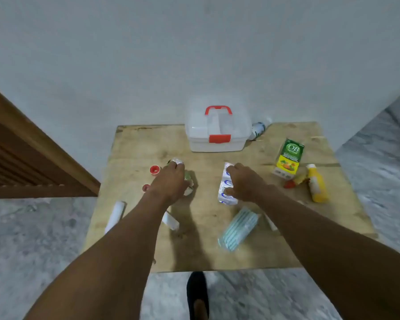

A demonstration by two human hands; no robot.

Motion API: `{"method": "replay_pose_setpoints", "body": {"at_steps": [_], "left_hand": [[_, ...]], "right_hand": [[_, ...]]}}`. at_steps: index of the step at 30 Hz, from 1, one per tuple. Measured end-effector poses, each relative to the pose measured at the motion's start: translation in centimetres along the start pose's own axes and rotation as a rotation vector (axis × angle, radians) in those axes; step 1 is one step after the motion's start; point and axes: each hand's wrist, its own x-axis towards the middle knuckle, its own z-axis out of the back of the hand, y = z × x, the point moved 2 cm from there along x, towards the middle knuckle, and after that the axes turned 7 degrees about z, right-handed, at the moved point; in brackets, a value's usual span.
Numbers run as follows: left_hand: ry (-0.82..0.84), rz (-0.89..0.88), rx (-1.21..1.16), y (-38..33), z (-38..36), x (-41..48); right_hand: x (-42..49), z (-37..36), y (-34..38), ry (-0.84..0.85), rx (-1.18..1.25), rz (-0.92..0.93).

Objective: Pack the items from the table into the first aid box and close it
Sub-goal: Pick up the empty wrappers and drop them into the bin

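Observation:
A white first aid box [217, 132] with a red handle and red latch stands shut at the back of the wooden table [213, 255]. My left hand [171, 181] rests over a green and silver foil strip of pills [176, 161], fingers curled on it. My right hand [245, 183] lies on a silver blister pack [224, 188] with blue marks, fingers on its edge. A pack of light blue face masks [239, 228] lies near the front. Two red caps [154, 169] sit left of my left hand.
A green and yellow carton [289, 158], a yellow bottle [316, 183] and a small red item [289, 184] stand at the right. A white bottle [258, 130] lies behind the box. White tubes [115, 215] lie at the left. A foot [198, 294] shows below the table edge.

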Motion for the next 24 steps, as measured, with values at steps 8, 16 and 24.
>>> {"method": "replay_pose_setpoints", "body": {"at_steps": [8, 16, 24], "left_hand": [[0.169, 0.093, -0.006, 1.6, -2.6, 3.5], [0.140, 0.004, 0.011, 1.0, -3.9, 4.2], [0.108, 0.014, -0.090, 1.1, -4.3, 3.8]], "right_hand": [[2.1, -2.4, -0.6, 0.097, 0.039, -0.097], [3.0, -3.0, -0.4, 0.036, 0.064, -0.090], [3.0, -3.0, 0.0, 0.006, 0.109, -0.101]]}}
